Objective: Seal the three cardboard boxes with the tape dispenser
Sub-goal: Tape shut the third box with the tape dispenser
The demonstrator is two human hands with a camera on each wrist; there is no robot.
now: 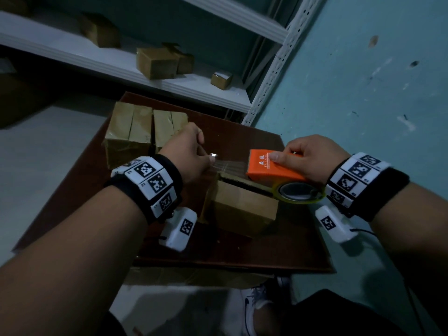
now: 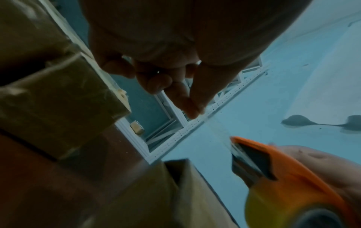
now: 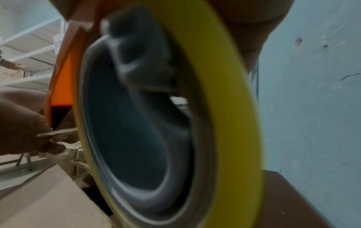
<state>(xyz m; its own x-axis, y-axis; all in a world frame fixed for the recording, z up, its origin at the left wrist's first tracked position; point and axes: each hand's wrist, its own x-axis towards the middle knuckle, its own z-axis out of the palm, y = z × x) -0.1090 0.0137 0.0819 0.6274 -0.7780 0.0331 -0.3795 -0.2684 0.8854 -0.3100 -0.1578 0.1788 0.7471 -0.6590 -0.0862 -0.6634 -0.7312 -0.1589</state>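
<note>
On the orange tape dispenser (image 1: 274, 166) I read "YA LONG" under two white Chinese characters — a smaller line below is too blurred. My wristbands (image 1: 150, 180) carry only black-and-white square codes.

Pretty dim overall, with a cold teal cast. Head view bends hard at the edges and the shelf (image 1: 116, 59) goes soft. One small glare spot on the tape (image 1: 213, 155). Both wrist views are blurry; the roll (image 3: 224, 108) is out of focus.
</note>
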